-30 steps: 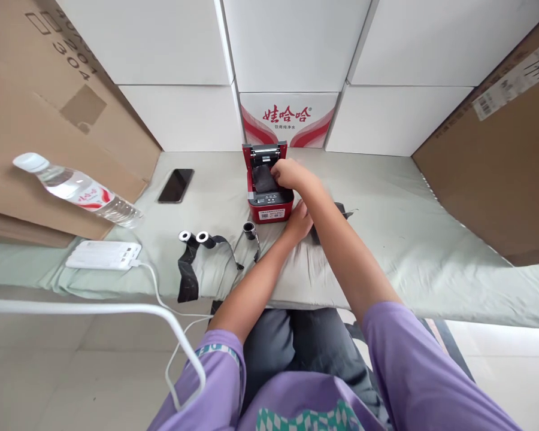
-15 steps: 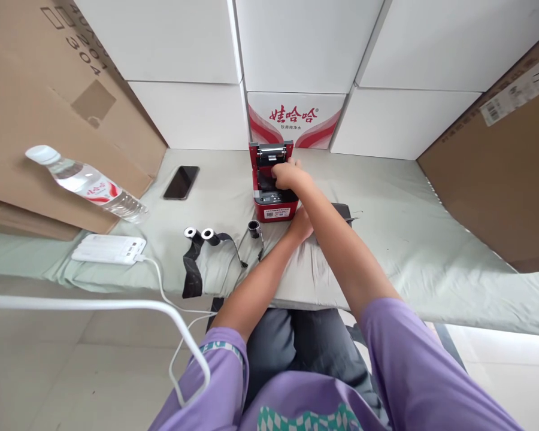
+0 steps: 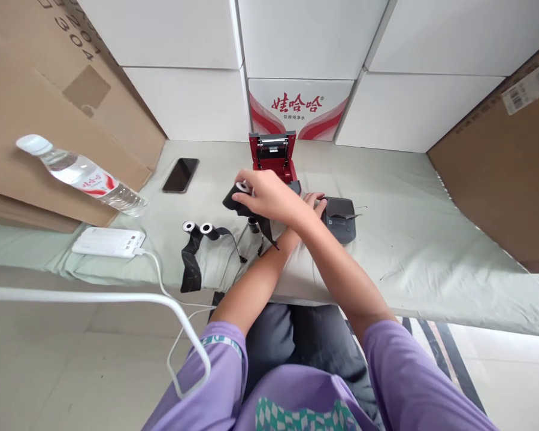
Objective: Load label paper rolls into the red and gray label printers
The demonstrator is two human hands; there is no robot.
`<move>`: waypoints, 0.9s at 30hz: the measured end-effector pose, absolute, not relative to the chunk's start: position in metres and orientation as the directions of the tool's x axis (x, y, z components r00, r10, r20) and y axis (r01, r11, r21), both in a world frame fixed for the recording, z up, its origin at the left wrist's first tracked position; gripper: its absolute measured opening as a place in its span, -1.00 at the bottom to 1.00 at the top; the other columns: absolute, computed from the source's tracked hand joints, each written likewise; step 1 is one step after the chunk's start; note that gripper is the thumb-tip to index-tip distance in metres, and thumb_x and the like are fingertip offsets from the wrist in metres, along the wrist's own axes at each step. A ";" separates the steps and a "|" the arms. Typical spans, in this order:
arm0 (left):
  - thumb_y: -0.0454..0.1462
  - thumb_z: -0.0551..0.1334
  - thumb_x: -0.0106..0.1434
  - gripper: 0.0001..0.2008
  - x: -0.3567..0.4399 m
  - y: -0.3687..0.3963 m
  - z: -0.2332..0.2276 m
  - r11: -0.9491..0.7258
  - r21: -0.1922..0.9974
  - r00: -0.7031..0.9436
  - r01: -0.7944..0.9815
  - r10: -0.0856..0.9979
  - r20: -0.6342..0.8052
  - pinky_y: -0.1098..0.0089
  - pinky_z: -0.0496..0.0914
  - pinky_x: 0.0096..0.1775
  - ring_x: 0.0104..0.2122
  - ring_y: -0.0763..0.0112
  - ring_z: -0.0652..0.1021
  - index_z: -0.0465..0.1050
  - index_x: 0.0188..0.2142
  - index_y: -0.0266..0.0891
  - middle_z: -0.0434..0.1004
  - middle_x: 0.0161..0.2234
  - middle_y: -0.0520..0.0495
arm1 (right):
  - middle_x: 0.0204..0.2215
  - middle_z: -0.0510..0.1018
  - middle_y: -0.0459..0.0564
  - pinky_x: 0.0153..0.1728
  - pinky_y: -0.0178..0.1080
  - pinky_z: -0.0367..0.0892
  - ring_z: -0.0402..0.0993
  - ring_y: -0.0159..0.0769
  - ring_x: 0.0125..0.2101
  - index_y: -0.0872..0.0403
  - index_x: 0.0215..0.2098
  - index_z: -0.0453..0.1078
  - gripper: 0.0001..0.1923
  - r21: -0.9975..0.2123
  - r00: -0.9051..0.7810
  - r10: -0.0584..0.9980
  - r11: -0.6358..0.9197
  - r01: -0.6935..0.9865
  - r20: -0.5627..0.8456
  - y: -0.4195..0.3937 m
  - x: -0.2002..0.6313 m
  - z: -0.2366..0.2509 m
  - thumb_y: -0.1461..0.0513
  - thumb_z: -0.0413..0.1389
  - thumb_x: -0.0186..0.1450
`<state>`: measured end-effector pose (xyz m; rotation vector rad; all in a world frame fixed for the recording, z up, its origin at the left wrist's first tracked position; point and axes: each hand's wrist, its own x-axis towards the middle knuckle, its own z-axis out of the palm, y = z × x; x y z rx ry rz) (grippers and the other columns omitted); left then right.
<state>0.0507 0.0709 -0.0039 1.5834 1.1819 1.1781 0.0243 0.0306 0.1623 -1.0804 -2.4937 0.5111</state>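
Observation:
A roll of black ribbon (image 3: 234,202) with a white core is in the grip of my right hand (image 3: 269,193), its loose tail dangling below. Behind that hand stands a small red label printer (image 3: 273,157) with its lid raised; the hand covers much of its front. My left arm crosses beneath the right one. My left hand (image 3: 315,203) has its fingers apart, between the red printer and a dark grey label printer (image 3: 340,220), whose near edge the fingertips seem to touch. Part of that hand is hidden by my right forearm.
Two black rolls (image 3: 210,231) with unwound strips and another small black roll (image 3: 253,225) lie left of my arms. A phone (image 3: 180,175), a water bottle (image 3: 87,176) and a white power bank (image 3: 109,242) are farther left. Cardboard boxes (image 3: 494,173) flank the cloth-covered surface (image 3: 413,227).
My right hand has come out of the red printer with the black ribbon roll and moved left and nearer. My left hand has shifted right, to the dark grey printer.

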 end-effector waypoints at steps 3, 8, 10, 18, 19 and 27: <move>-0.24 0.15 0.48 -0.77 0.049 0.068 0.002 -0.260 0.936 0.159 0.237 0.961 0.227 0.21 0.36 0.29 0.22 0.19 0.52 0.50 0.04 -0.18 0.54 0.17 -0.22 | -0.22 0.65 0.11 -0.22 -0.25 0.27 0.53 -0.16 -0.19 0.15 0.03 0.49 -0.72 -0.424 -0.620 0.773 0.609 0.670 0.132 0.031 0.002 0.146 0.17 0.12 0.45; -0.25 0.17 0.46 -0.77 0.050 0.068 0.001 -0.279 0.932 0.169 0.231 0.955 0.244 0.18 0.40 0.27 0.19 0.18 0.53 0.49 0.06 -0.17 0.52 0.17 -0.22 | -0.22 0.64 0.09 -0.22 -0.25 0.29 0.52 -0.16 -0.21 0.13 -0.03 0.49 -0.73 -0.473 -0.550 0.817 0.558 0.682 0.172 0.026 -0.002 0.150 0.12 0.10 0.47; -0.25 0.20 0.45 -0.76 0.052 0.068 -0.002 -0.270 0.936 0.162 0.227 0.958 0.237 0.18 0.39 0.28 0.18 0.18 0.54 0.48 0.08 -0.16 0.51 0.19 -0.22 | -0.23 0.62 0.06 -0.21 -0.26 0.29 0.51 -0.20 -0.22 0.13 -0.02 0.47 -0.72 -0.520 -0.496 0.838 0.536 0.665 0.229 0.024 0.006 0.159 0.11 0.06 0.49; -0.26 0.20 0.45 -0.76 0.049 0.063 0.005 -0.277 0.933 0.171 0.230 0.955 0.242 0.19 0.35 0.30 0.20 0.17 0.52 0.50 0.07 -0.15 0.51 0.18 -0.21 | -0.21 0.61 0.06 -0.20 -0.27 0.31 0.51 -0.22 -0.22 0.16 0.04 0.41 -0.73 -0.606 -0.486 0.845 0.511 0.610 0.222 0.027 -0.002 0.146 0.17 0.02 0.50; -0.26 0.20 0.45 -0.75 0.048 0.063 0.007 -0.280 0.931 0.176 0.235 0.954 0.242 0.20 0.34 0.31 0.21 0.18 0.51 0.50 0.08 -0.16 0.51 0.18 -0.21 | -0.20 0.62 0.07 -0.20 -0.27 0.32 0.51 -0.22 -0.21 0.16 0.04 0.40 -0.74 -0.594 -0.506 0.839 0.515 0.618 0.200 0.027 -0.006 0.142 0.18 0.03 0.49; -0.24 0.19 0.46 -0.70 0.048 0.058 0.008 -0.303 0.909 0.187 0.287 0.948 0.257 0.21 0.37 0.29 0.21 0.16 0.52 0.48 0.13 -0.20 0.50 0.19 -0.26 | -0.08 0.63 0.17 -0.23 -0.21 0.34 0.55 -0.11 -0.15 0.11 0.01 0.42 -0.80 -0.389 -0.585 0.806 0.570 0.724 0.092 0.026 -0.012 0.139 0.25 0.05 0.47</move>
